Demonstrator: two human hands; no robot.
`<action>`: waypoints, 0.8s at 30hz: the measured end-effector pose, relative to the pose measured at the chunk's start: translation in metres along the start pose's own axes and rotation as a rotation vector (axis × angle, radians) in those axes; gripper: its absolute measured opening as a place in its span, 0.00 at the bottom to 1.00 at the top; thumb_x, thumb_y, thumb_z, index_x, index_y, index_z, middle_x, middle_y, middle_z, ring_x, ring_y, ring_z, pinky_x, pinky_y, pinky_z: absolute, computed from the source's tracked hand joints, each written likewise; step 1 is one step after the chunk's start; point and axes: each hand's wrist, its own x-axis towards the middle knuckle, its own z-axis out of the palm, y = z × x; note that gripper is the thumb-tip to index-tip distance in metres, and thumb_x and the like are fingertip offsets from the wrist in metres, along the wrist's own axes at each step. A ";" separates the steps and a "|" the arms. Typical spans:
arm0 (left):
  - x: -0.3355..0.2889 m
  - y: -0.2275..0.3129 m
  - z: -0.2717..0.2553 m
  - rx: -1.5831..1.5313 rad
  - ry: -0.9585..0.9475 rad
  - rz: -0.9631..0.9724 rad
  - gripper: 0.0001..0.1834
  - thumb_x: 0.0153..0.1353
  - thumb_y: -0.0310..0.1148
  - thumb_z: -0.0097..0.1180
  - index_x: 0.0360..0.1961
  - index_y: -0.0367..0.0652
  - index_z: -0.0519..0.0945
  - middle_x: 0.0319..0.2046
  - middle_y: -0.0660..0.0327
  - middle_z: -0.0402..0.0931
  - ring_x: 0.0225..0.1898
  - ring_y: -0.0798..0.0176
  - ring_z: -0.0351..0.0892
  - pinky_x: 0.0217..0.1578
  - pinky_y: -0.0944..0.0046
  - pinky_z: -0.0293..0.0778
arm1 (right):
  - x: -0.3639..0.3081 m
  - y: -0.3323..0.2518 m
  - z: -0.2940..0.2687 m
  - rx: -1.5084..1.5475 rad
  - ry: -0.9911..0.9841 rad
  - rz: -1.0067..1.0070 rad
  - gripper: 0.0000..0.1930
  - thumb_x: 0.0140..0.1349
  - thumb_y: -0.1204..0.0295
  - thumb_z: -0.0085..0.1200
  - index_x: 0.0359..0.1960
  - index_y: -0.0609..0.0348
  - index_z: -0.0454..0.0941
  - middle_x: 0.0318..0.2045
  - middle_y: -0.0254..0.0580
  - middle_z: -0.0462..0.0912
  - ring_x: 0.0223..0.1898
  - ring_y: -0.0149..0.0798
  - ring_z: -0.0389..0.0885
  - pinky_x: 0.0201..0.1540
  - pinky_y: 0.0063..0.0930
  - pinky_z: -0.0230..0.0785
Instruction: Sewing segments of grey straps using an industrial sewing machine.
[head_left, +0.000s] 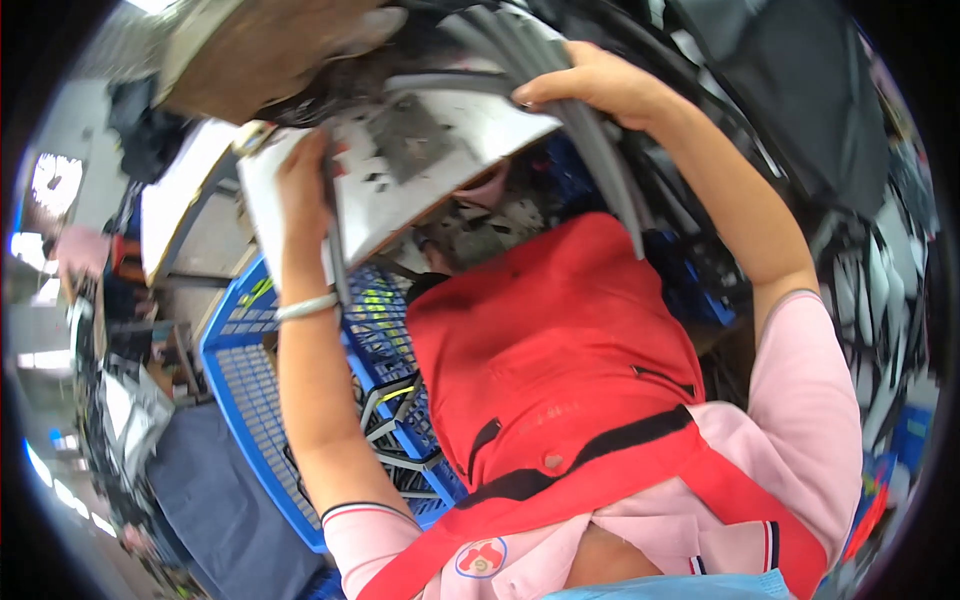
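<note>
Over the right part of the white table (375, 222), my right hand (615, 85) is closed around a bundle of long, flexible grey strips (603, 160). Their lower ends hang past the table edge toward my red apron. My left hand (303, 185) is raised at the table's left side, its fingers closed on a thin dark grey strip (336, 225) that hangs down beside the wrist. Blur hides the exact grip of these fingers. Another grey strip (440, 82) stretches across the table between the hands. A flat dark grey square piece (410, 135) lies there among small black scraps.
Below my left forearm stands a blue plastic basket (235, 370) with black-and-grey frame-like pieces (390, 405) in it. A brown box-like object (245, 55) sits at the table's far left. Dark sheet material (790, 90) is piled at the right. Dark blue fabric (220, 490) lies at lower left.
</note>
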 end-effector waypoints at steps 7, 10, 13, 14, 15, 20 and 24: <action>-0.013 -0.084 -0.041 0.359 0.037 0.060 0.16 0.67 0.40 0.54 0.48 0.41 0.81 0.33 0.66 0.80 0.30 0.74 0.74 0.28 0.74 0.71 | -0.159 0.083 -0.002 0.012 -0.310 0.305 0.37 0.50 0.62 0.70 0.60 0.65 0.67 0.49 0.41 0.79 0.49 0.32 0.74 0.56 0.27 0.66; -0.016 -0.088 -0.033 0.453 0.024 0.167 0.14 0.66 0.38 0.57 0.46 0.41 0.82 0.36 0.66 0.81 0.33 0.76 0.75 0.28 0.74 0.72 | -0.262 0.122 -0.036 0.241 -0.353 0.628 0.35 0.49 0.63 0.70 0.58 0.63 0.69 0.48 0.39 0.79 0.48 0.31 0.75 0.55 0.28 0.67; -0.014 -0.089 -0.019 0.448 0.021 0.153 0.13 0.66 0.38 0.57 0.45 0.41 0.83 0.36 0.67 0.81 0.32 0.76 0.75 0.27 0.74 0.71 | -0.377 0.186 -0.062 0.036 -0.232 0.898 0.37 0.46 0.62 0.72 0.58 0.62 0.70 0.48 0.41 0.80 0.48 0.33 0.77 0.55 0.29 0.67; -0.015 -0.087 -0.020 0.446 0.034 0.142 0.13 0.66 0.38 0.56 0.45 0.42 0.83 0.35 0.67 0.81 0.32 0.76 0.75 0.26 0.74 0.71 | -0.403 0.211 -0.070 -0.527 -0.388 0.910 0.40 0.45 0.60 0.71 0.60 0.62 0.69 0.51 0.51 0.79 0.54 0.45 0.78 0.57 0.34 0.68; -0.018 -0.090 -0.020 0.453 0.042 0.145 0.13 0.66 0.38 0.56 0.45 0.42 0.83 0.35 0.67 0.81 0.32 0.76 0.75 0.26 0.74 0.71 | -0.408 0.208 -0.057 -0.947 -0.469 1.064 0.36 0.43 0.62 0.68 0.57 0.62 0.73 0.50 0.55 0.79 0.54 0.53 0.77 0.56 0.38 0.69; -0.030 -0.094 -0.036 0.661 0.120 0.344 0.15 0.66 0.38 0.55 0.46 0.39 0.82 0.32 0.64 0.81 0.29 0.74 0.76 0.24 0.74 0.71 | -0.298 0.161 -0.004 -0.576 -0.363 0.523 0.17 0.55 0.64 0.56 0.44 0.58 0.79 0.36 0.51 0.83 0.42 0.52 0.81 0.43 0.43 0.72; -0.066 -0.084 0.009 0.664 0.049 0.299 0.14 0.66 0.34 0.51 0.45 0.36 0.82 0.37 0.57 0.83 0.37 0.60 0.81 0.38 0.62 0.75 | -0.192 0.130 0.077 -0.417 -0.251 0.173 0.23 0.59 0.67 0.57 0.56 0.57 0.71 0.34 0.46 0.81 0.39 0.46 0.82 0.42 0.40 0.72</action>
